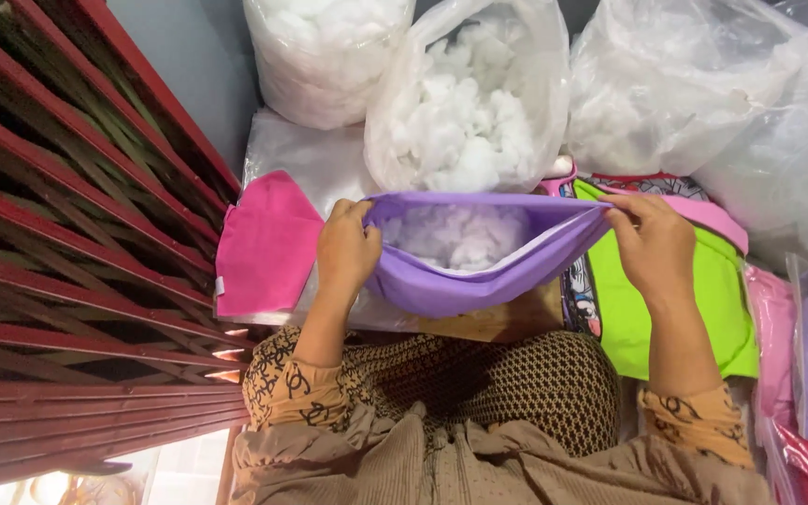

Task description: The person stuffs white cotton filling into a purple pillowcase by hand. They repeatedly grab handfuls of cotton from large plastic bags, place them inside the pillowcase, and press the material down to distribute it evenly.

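Note:
A purple fabric pillow cover [465,285] lies open across my lap, with white fluffy stuffing [455,234] showing inside its mouth. My left hand [346,248] grips the left end of the opening. My right hand [652,245] pinches the right end and stretches the edge taut. Both arms wear brown patterned sleeves.
Clear plastic bags of white stuffing [469,112] stand just beyond the cover, with more bags [685,84] to the right. A pink cover [266,245] lies at left, a lime green one [670,309] at right. A dark red slatted gate [58,234] fills the left side.

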